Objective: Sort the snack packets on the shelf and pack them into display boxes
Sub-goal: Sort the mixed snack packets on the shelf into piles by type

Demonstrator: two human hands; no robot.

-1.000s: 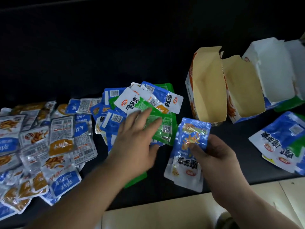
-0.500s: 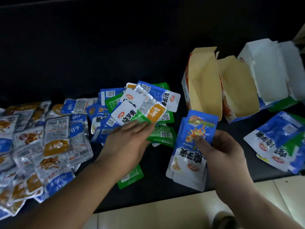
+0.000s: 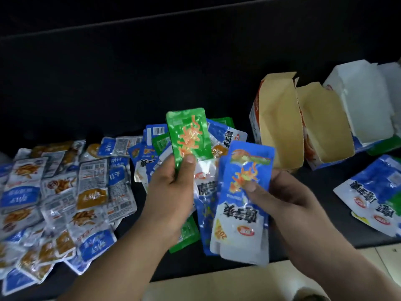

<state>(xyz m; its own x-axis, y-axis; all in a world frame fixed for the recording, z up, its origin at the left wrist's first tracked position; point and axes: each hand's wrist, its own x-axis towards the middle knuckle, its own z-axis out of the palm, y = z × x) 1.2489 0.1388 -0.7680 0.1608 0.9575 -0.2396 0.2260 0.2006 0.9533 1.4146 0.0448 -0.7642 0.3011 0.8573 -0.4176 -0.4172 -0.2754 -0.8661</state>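
My left hand (image 3: 171,192) pinches a green snack packet (image 3: 188,133) by its lower end and holds it upright above the mixed pile (image 3: 149,153) of blue and green packets. My right hand (image 3: 282,198) grips a small stack of blue packets (image 3: 243,205), thumb on the top one. Two open display boxes with brown insides (image 3: 280,118) (image 3: 325,124) lie on their sides at the right, and a white-lined box (image 3: 364,101) beside them.
A spread of silver, blue and yellow packets (image 3: 58,192) covers the dark shelf (image 3: 152,72) at the left. More blue packets (image 3: 373,192) lie at the far right. The shelf's front edge meets a pale floor (image 3: 217,283) below.
My left hand has lifted a green packet out of the pile and raised it upright. My right hand has stayed put with its blue stack.
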